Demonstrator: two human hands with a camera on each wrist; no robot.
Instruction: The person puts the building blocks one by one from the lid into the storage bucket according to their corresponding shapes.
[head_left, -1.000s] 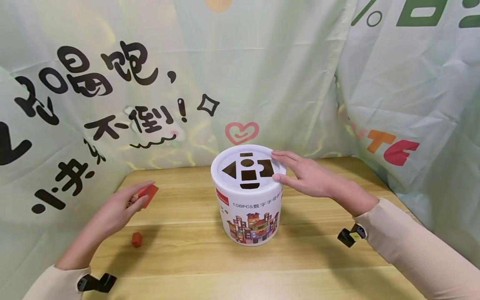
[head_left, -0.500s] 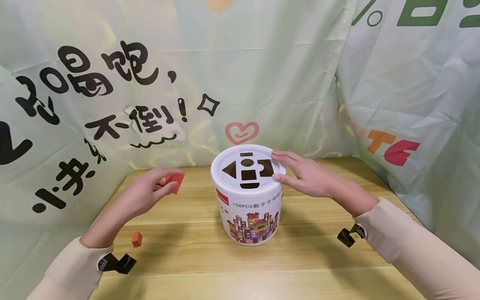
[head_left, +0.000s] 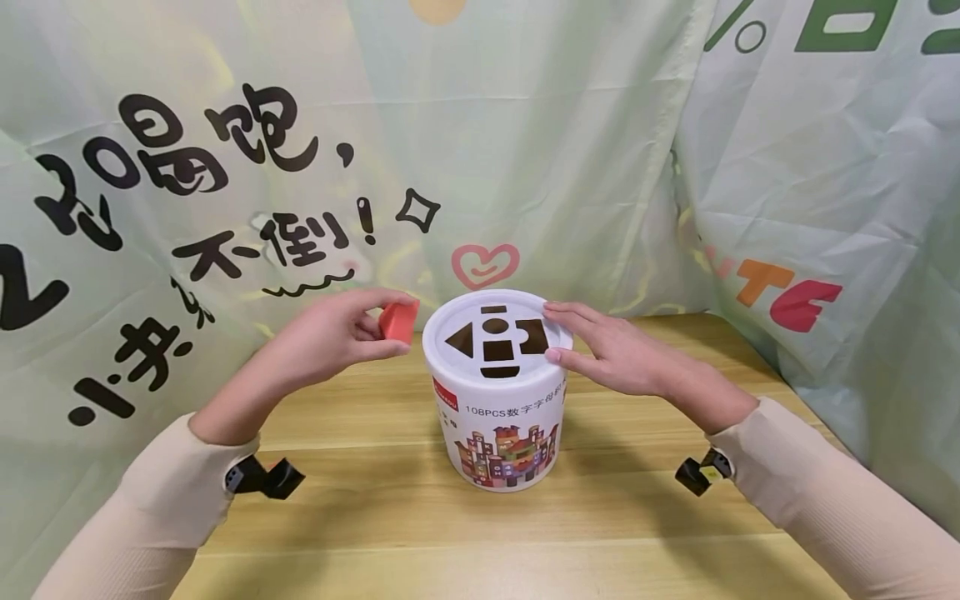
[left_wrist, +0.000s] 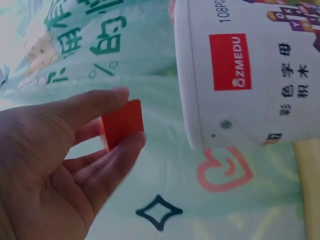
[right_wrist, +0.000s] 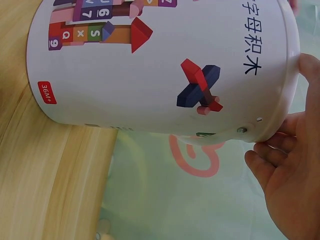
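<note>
My left hand (head_left: 330, 337) is raised just left of the white toy-block bucket (head_left: 501, 433), pinching a red toy block (head_left: 405, 323) between thumb and fingertips. In the left wrist view, a flat face of the block shows, with a gap between it and the bucket's lid edge. The bucket stands upright, its white lid (head_left: 450, 367) cut with several shaped holes, among them a triangle, a circle and a square. On the lid's right edge rests my right hand (head_left: 615, 354), thumb toward the front and forefinger toward the back. In the right wrist view, its other fingers (right_wrist: 272, 155) bend beside the rim.
The bucket stands on a wooden table (head_left: 390, 517). Printed fabric (head_left: 570, 167) hangs close behind it and along both sides. A black wrist camera (head_left: 264, 478) sits on my left sleeve, and another camera (head_left: 703, 471) on my right.
My left hand has moved right and up with the red block, coming beside the lid. A small red block on the table is now hidden behind the left wrist. My right hand stays put.
</note>
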